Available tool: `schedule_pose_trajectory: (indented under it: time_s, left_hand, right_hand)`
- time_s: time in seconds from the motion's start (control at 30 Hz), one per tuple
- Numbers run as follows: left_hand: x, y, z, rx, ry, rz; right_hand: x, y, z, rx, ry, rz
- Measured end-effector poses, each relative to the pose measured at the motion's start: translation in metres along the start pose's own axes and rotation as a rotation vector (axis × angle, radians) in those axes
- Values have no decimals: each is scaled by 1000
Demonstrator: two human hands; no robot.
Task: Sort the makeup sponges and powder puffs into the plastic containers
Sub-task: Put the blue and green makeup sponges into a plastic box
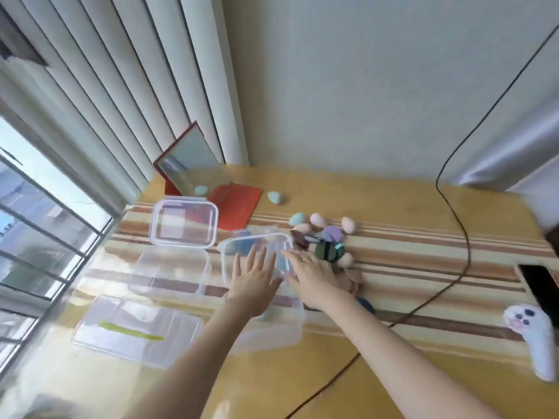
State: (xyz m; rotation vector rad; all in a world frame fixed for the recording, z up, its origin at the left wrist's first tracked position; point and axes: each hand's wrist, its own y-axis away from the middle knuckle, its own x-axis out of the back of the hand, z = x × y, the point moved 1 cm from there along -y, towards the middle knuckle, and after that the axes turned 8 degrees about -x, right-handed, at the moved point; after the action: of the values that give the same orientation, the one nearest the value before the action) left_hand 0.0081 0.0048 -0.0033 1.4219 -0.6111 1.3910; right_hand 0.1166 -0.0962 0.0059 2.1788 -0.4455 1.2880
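Looking down from my head camera, I see my left hand (pixel 255 281) with straight, spread fingers over the near clear container (pixel 257 258), and my right hand (pixel 311 273) with its fingers stretched flat at the right rim of the same container. Neither hand holds anything, as far as the blur lets me judge.

Some blue pieces seem to lie already inside this container, but I cannot tell what they are. The second container (pixel 184 223) stands further back on the left and looks empty. The loose makeup sponges (pixel 317 220), pink and pale green, lie in a group on the counter (pixel 393 252) just right of my right hand, together with a dark round powder puff (pixel 328 251). One green sponge (pixel 274 197) lies apart, near the red mirror stand (pixel 236 207).

I think the risks are these. The container is light, so a push from my flat fingers can slide it into the group and make the egg-shaped sponges roll. The black cable (pixel 462 237) runs close behind them, and my forearm could catch it. Also the far sponge may be forgotten.
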Motion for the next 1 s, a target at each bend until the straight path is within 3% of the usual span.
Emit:
schedule_pose_trajectory:
  time_s: [0.2,0.47,0.77,0.9,1.0]
  left_hand:
    - [-65,-1,-5,19,-161,21]
    - [-103,11,2,56,-256,272]
    - [-99,13,-1,-48,-99,478]
    - [-94,39,-16,-2,-44,450]
    - [-99,60,-33,101,90,535]
  right_hand:
    - [-61,-12,-3,88,155,126]
    - [-98,-5,-4,188,358,456]
    - [-102,-3,-1,179,406,495]
    - [-99,1,2,185,248,409]
    - [-98,3,6,156,56,390]
